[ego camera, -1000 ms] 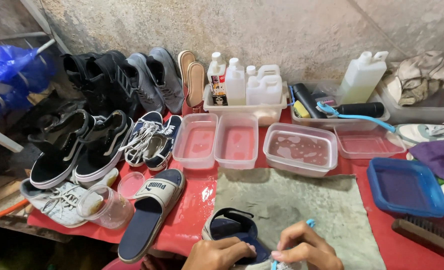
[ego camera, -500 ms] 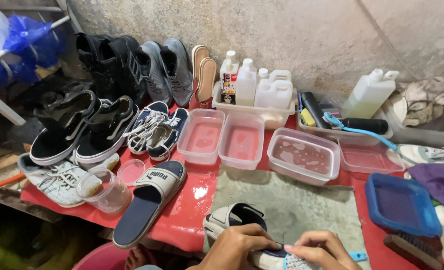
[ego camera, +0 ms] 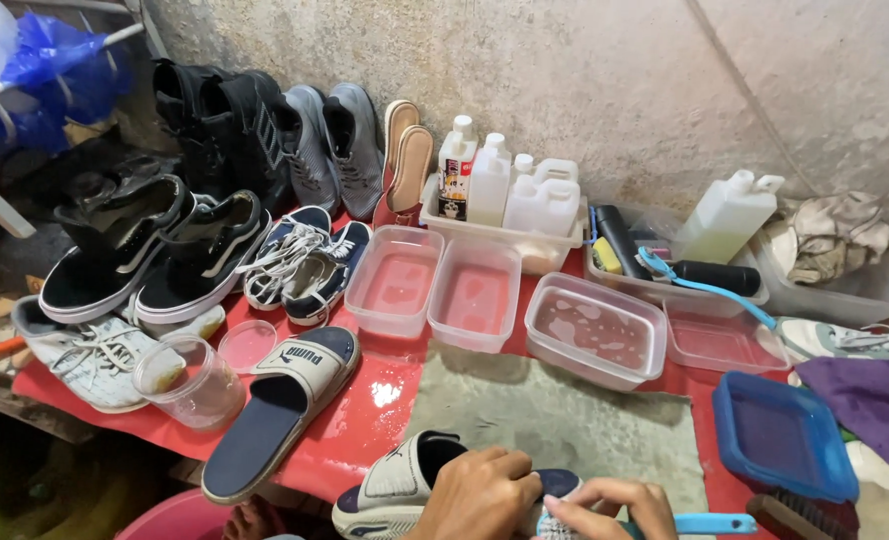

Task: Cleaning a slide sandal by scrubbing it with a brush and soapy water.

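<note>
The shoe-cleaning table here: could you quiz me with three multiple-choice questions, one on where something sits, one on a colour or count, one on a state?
1. Where does the blue tray sit?
A. By the table's right end
B. Among the black shoes
C. On the wall

2. What colour is the table cover?
A. Green
B. Red
C. White

3. What is the left hand doing?
A. Resting on a slide sandal
B. Hanging free
C. Lifting a bottle

Answers:
1 A, it lies at the right, near the purple cloth.
2 B, the wet sheet shows red.
3 A, the hand lies on the sandal while the right hand works beside it.
</note>
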